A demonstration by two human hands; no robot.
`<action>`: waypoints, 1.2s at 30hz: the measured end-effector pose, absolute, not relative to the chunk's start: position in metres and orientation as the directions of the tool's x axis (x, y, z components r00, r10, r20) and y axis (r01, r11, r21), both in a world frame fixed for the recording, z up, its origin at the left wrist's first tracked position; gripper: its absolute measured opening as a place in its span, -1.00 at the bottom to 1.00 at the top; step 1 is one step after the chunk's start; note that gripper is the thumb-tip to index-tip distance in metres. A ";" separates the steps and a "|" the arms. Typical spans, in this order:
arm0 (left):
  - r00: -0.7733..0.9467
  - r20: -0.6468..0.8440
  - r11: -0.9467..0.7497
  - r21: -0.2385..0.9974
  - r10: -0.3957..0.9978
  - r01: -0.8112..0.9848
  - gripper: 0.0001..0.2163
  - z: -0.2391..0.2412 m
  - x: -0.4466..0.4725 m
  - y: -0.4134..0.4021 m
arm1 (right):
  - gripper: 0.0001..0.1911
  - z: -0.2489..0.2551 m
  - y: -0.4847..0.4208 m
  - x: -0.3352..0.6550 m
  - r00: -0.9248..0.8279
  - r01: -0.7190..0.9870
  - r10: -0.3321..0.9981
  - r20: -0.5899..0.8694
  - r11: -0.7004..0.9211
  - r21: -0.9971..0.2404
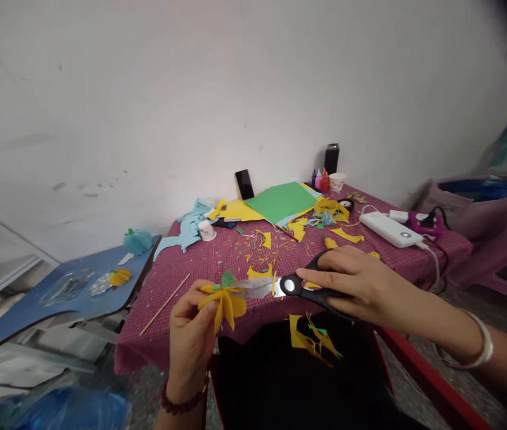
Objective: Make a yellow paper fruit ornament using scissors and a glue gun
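Note:
My left hand [194, 334] pinches a yellow paper pumpkin [226, 307] made of folded segments, with a green paper leaf [227, 278] standing at its top. Black-handled scissors [295, 285] are gripped in my right hand [354, 280], fingers through the handles. Their blades point left and reach the top edge of the pumpkin near the leaf; whether they touch the paper I cannot tell. A thin yellow strip [274, 283] hangs at the blades. Yellow and green paper scraps [313, 337] lie on my dark lap below the scissors.
On the checked tablecloth [163, 319] lie a wooden stick [164, 304], a paper cup [206, 230], green paper sheets [282, 203], many clippings and a white power bank [391, 229]. A phone [245, 184] leans on the wall. A blue side table [69, 298] holds a blue paper pumpkin [138, 241].

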State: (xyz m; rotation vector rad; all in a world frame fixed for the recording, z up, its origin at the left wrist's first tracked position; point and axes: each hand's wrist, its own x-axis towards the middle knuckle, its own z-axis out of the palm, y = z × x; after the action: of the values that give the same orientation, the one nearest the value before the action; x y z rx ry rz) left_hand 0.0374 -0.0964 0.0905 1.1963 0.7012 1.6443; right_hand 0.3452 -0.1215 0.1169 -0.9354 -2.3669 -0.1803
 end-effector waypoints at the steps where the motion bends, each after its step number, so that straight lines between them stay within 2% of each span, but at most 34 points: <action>1: -0.078 0.378 -0.380 0.855 0.923 -0.353 -0.87 0.091 0.038 -0.097 | -0.54 0.117 -0.122 0.345 -0.588 0.665 0.582 0.561 0.743 -0.075; 13: -0.044 0.282 -0.275 0.872 0.958 -0.405 -0.85 0.086 0.042 -0.100 | -0.52 0.114 -0.120 0.346 -0.603 0.646 0.565 0.563 0.760 -0.071; 19: -0.057 0.096 -0.112 0.861 0.994 -0.497 -0.77 0.088 0.049 -0.102 | -0.53 0.112 -0.119 0.346 -0.594 0.660 0.549 0.588 0.750 -0.034; 26: -0.059 -0.041 -0.003 0.802 0.997 -0.597 -0.68 0.096 0.054 -0.107 | -0.53 0.113 -0.120 0.346 -0.598 0.658 0.565 0.569 0.751 -0.054; 29: -0.044 -0.004 -0.022 0.813 0.999 -0.582 -0.71 0.093 0.051 -0.105 | -0.52 0.117 -0.121 0.345 -0.603 0.634 0.582 0.545 0.765 -0.115; 33: -0.048 0.135 -0.141 0.859 0.990 -0.492 -0.76 0.086 0.044 -0.099 | -0.49 0.122 -0.123 0.345 -0.599 0.603 0.624 0.502 0.764 -0.230; 36: -0.042 0.183 -0.182 0.872 0.982 -0.455 -0.78 0.084 0.042 -0.098 | -0.45 0.122 -0.123 0.345 -0.598 0.599 0.635 0.489 0.760 -0.252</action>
State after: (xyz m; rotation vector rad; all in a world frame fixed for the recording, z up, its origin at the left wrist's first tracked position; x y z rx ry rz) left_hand 0.0423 -0.0983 0.0839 0.9781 0.7528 1.5307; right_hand 0.3453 -0.1233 0.1215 -0.9231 -2.3889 0.0825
